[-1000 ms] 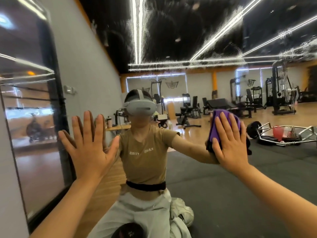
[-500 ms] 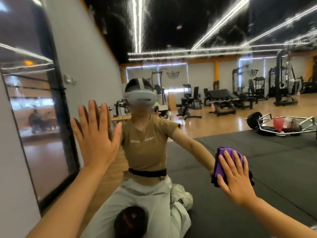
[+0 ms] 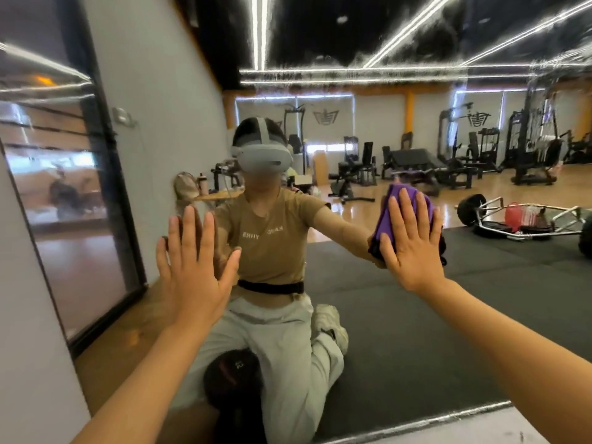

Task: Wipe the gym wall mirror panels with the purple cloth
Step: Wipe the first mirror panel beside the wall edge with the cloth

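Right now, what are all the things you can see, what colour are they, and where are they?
mirror: one, smeary near the top, fills the wall ahead
purple cloth: one, purple, flat on the glass under the right hand
door: one, dark frame, far left
reflected person: one, tan shirt, pale trousers, grey headset, kneeling
reflected gym machines: several, black, far back
reflected barbell frame: one, silver, on black mat, right
left hand: one, fingers straight, flat on glass
right hand: one, fingers straight, pressing the cloth

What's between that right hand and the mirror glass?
In the head view, the purple cloth lies flat between the right hand and the mirror, pressed there by straight, spread fingers.
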A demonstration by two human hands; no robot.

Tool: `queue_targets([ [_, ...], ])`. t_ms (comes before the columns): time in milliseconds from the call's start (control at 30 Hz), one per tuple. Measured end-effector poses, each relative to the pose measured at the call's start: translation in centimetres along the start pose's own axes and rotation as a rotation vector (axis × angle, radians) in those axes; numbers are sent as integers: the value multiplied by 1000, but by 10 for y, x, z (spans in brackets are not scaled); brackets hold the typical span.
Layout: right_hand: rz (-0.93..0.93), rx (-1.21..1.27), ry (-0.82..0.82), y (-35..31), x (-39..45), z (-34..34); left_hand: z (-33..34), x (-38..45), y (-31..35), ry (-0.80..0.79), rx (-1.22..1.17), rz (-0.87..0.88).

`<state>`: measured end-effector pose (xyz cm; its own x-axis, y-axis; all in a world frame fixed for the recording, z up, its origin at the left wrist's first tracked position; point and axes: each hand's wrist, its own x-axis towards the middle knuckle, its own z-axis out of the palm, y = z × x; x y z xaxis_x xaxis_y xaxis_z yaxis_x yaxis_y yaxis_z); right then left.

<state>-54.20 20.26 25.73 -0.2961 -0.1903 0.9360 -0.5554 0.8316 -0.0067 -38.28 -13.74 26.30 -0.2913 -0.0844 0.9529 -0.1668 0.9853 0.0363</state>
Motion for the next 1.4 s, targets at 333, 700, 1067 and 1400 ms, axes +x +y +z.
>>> queue_targets([
  [333,-150,-90,-53,15,-119,36,21,-51,31,-68,-61,-68],
  [700,-233,-134,-140,24,-233,63,46,-130,60,-140,-36,-80],
  [1067,-71,-43,80,25,-122,42,59,-131,61,-90,-73,-66],
  [1400,10,-11,191,22,-111,46,66,-138,59,-26,-42,-33],
])
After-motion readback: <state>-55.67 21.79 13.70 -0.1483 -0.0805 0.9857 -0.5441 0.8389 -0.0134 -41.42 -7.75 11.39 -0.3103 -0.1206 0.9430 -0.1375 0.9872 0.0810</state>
